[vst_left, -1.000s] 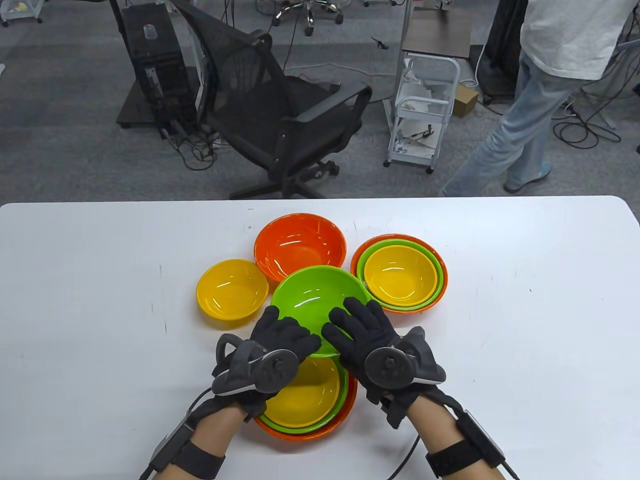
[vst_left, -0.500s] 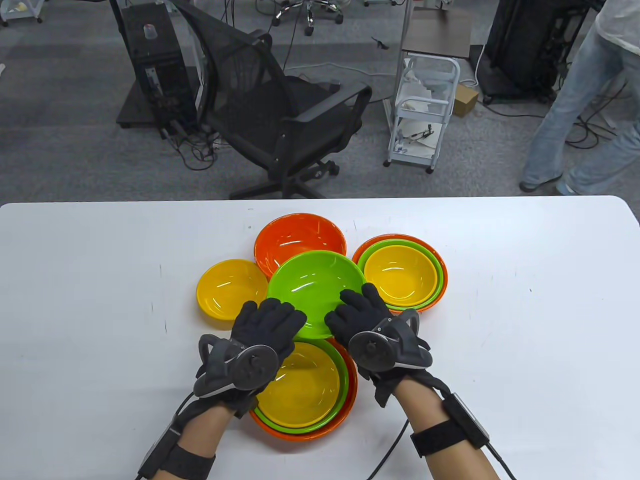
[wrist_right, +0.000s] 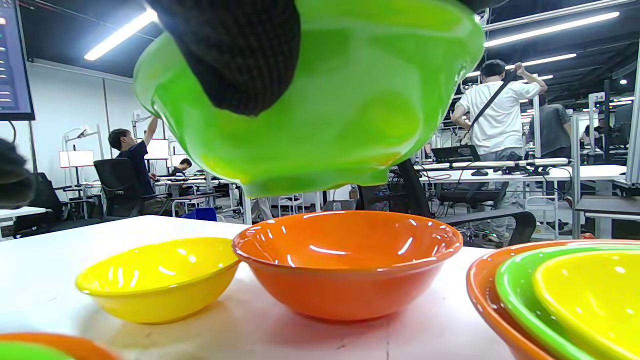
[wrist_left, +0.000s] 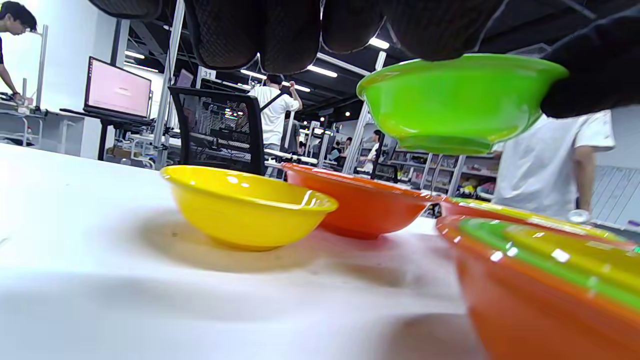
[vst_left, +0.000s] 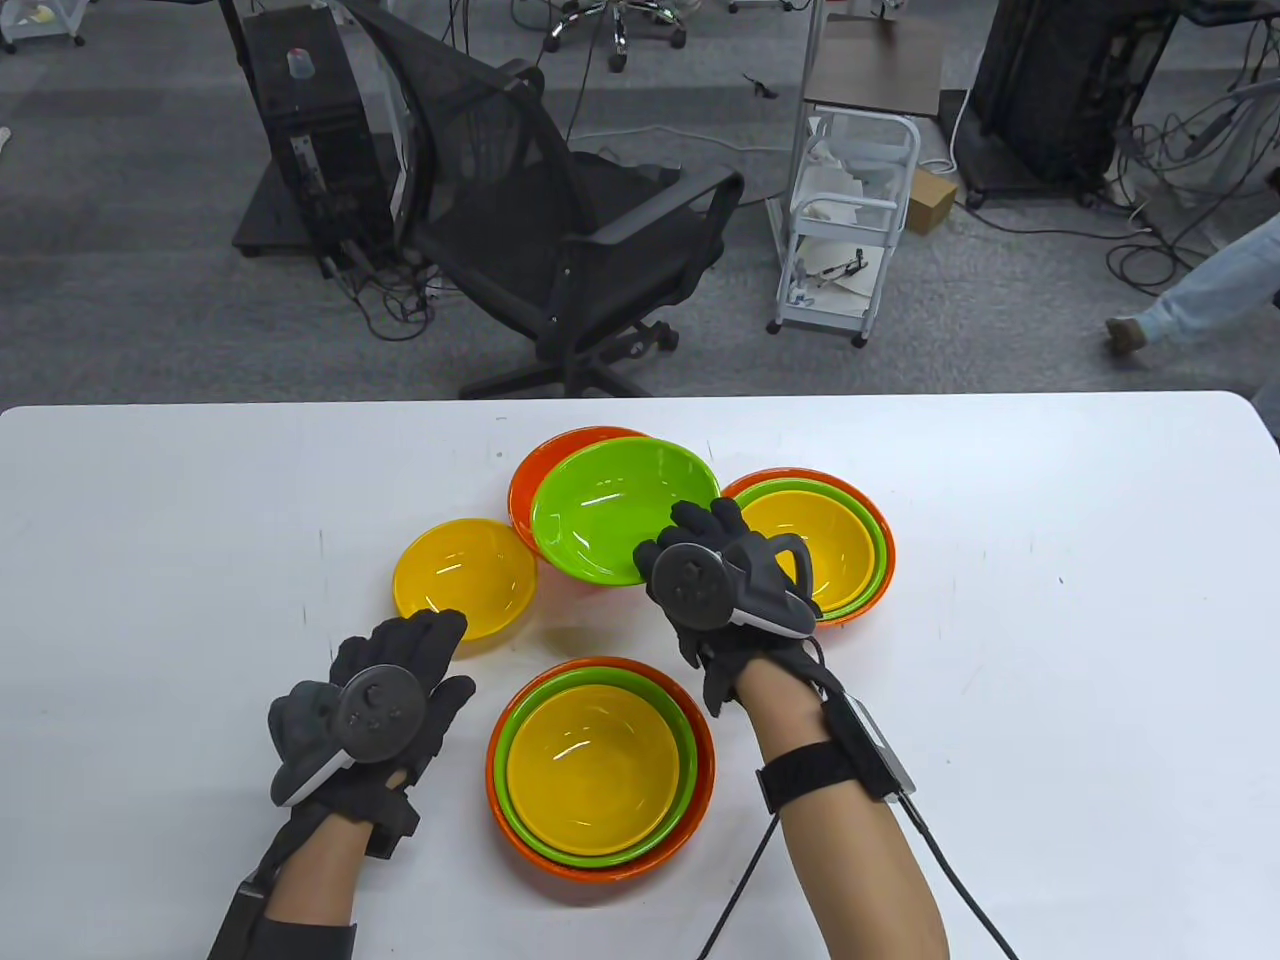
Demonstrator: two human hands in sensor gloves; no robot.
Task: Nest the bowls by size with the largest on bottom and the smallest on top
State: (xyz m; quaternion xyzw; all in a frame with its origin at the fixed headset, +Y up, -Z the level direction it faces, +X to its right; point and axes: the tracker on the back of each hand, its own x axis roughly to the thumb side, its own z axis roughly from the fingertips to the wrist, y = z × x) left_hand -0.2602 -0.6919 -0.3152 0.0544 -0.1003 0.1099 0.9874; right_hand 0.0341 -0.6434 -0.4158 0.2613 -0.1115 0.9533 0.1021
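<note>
My right hand (vst_left: 700, 545) grips the near right rim of a green bowl (vst_left: 615, 510) and holds it in the air above a lone orange bowl (vst_left: 530, 475). The right wrist view shows the green bowl (wrist_right: 320, 115) clear above the orange bowl (wrist_right: 350, 260). A lone yellow bowl (vst_left: 462, 580) sits to their left on the white table (vst_left: 1050, 600). My left hand (vst_left: 400, 680) is open and empty, low over the table near the yellow bowl's front edge. In the left wrist view the green bowl (wrist_left: 455, 100) hangs above the orange bowl (wrist_left: 360, 202).
Two nested stacks of orange, green and yellow bowls stand on the table: one at the front middle (vst_left: 600, 765), one at the right (vst_left: 835, 550) just behind my right hand. A black office chair (vst_left: 560, 230) and a white cart (vst_left: 850, 220) stand beyond the table's far edge.
My left hand let go of the green bowl and drew back left toward the table. My right hand carried the bowl away from me, over the orange bowl. A passer-by walked off right.
</note>
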